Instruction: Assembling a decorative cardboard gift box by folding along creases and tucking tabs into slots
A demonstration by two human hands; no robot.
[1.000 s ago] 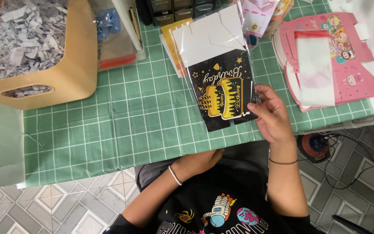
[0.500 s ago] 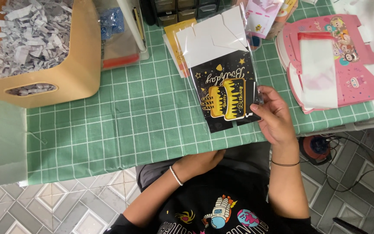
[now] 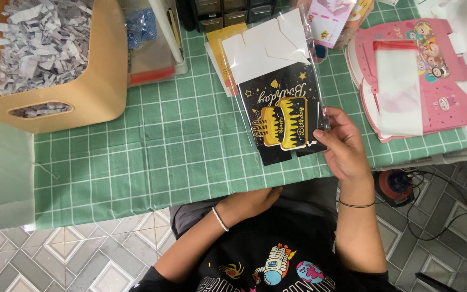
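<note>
Here, the right hand [image 3: 344,148] pinches the black-and-gold flat-packed box [image 3: 282,116] in its clear sleeve by the edge at three o'clock, on the green table [image 3: 152,146]. The left hand [image 3: 252,201] rests curled at six o'clock, holding nothing. That slick sleeve could slide from so light a pinch.

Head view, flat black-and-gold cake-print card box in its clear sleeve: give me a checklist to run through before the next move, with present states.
1. Right hand grips the flat black-and-gold cake-print card box in its clear sleeve at its right edge: ok.
2. Box rests on the green grid cutting mat: ok.
3. Left hand ready on the box: not ok, it sits at the table edge, off the box.
4. Sleeve opened: cannot tell.
5. Pink cartoon-print flat boxes apart from the held box: ok.
6. Tan bin of shredded grey paper out of the way: ok.
</note>
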